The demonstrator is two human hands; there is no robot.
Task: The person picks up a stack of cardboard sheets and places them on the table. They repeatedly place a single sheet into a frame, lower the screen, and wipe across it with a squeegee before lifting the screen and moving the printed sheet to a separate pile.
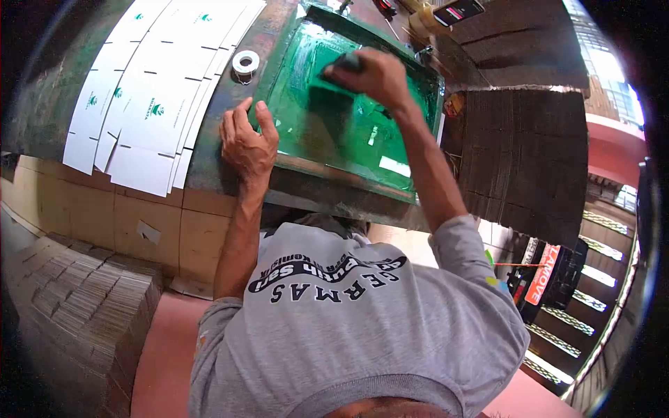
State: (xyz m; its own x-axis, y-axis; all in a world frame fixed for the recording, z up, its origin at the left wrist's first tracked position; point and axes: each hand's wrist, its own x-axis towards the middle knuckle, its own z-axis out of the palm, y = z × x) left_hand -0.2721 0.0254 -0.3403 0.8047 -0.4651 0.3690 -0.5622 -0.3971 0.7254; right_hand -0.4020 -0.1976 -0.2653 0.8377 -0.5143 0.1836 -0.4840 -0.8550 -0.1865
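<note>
A printing screen (293,132) with a green mesh and a dark green frame lies on the worktable in front of me. My right hand (382,75) is closed around a dark squeegee (343,72) over the upper part of the mesh. Wet green ink with glossy streaks covers that area, and small pale patches show lower down. At the screen's left edge rests my left hand (249,139), its thumb and fingers apart and nothing held in it. Just above that hand, a roll of white tape (245,63) lies on the table.
Printed white card sheets (150,97) with green logos overlap on the left. Stacked cardboard (90,306) stands on the floor at lower left. A phone (458,11) sits at the top right, beside dark brown boards (519,150). Metal clamps (424,53) stand at the screen's far edge.
</note>
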